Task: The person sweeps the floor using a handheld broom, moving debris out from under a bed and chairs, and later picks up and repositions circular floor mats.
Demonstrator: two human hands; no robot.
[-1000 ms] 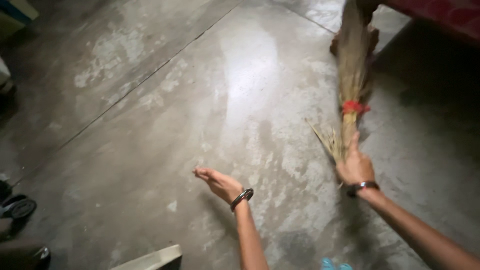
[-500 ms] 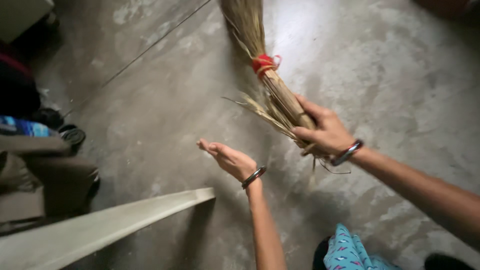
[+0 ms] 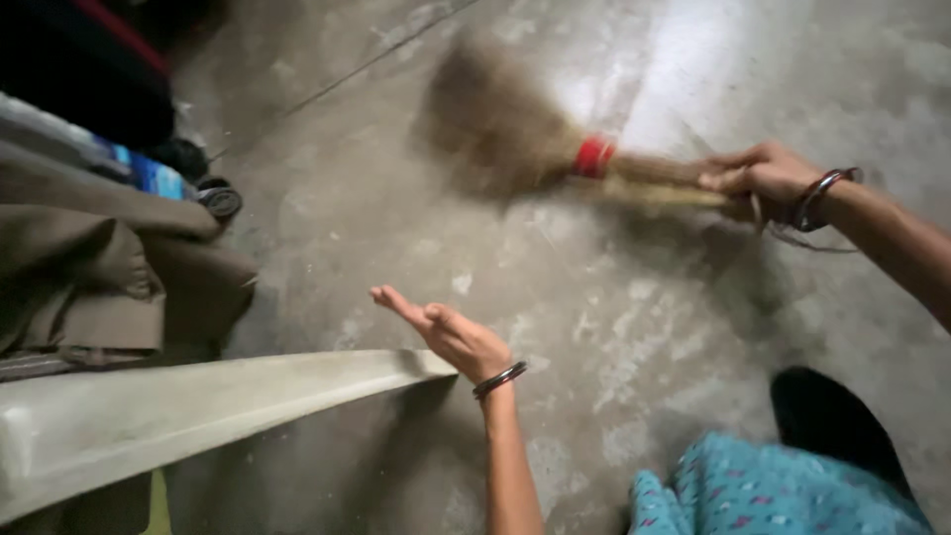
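My right hand [image 3: 758, 176] grips the thin end of a straw broom [image 3: 515, 134] tied with a red band [image 3: 594, 157]. The broom lies almost level over the grey concrete floor [image 3: 614, 327], its bristle head blurred and pointing left. My left hand [image 3: 451, 335] hangs open in the middle, palm up, fingers apart, holding nothing. A metal bangle sits on each wrist. The left hand is just above the end of a pale plank [image 3: 198, 406].
A brown cloth heap [image 3: 109, 277] and dark bundles fill the left side, with a small dark wheel [image 3: 220, 198] beside them. Turquoise patterned clothing [image 3: 773, 490] shows at the bottom right. A dark shape [image 3: 832, 421] lies behind it.
The broom has swung from pointing up and away to lying level, bristles sweeping left. My right hand moved right and up. The view shifted left, showing more plank and cloth.
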